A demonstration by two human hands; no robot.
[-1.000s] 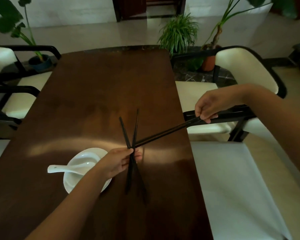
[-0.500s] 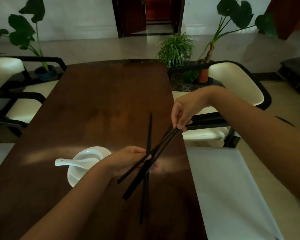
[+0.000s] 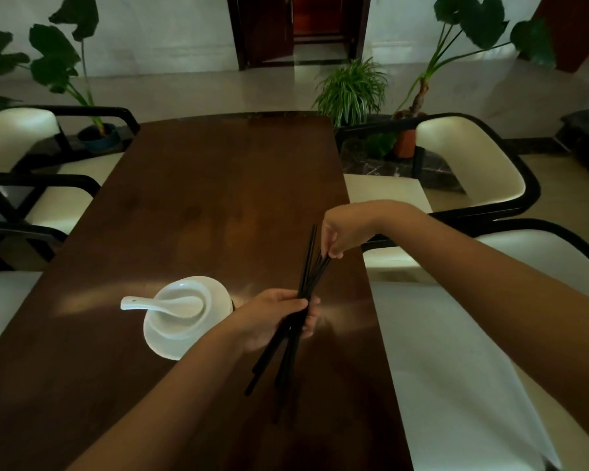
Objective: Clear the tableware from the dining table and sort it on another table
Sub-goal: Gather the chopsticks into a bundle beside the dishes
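1. Chopsticks: black bundle, held above the desk near its right edge, in both hands. Upper ends point away from the camera, lower ends fan out toward it. Exact count can't be told.
2. Left hand: fingers closed around the bundle's middle, thumb on top.
3. Right hand: fingers pinched on the upper part of the chopsticks, wrist bent down, forearm coming in from the right.
4. One stick's tip pokes up past the right hand's fingers, just left of them.
5. Bowl: white, sitting on a white plate on the desk, just left of the left hand. The wrist overlaps the plate's near-right edge.
6. Spoon: white, resting in the bowl, handle sticking out left over the rim.
7. Desk: dark brown wood, long, running away from the camera, with a light glare band across it near the bowl.
8. Chairs: cream seats with black frames on both sides of the desk; the nearest right seat is well lit.
9. Plants: potted, on the floor beyond the desk's far end and at both far sides.
10. Door: dark wood, in the back wall.
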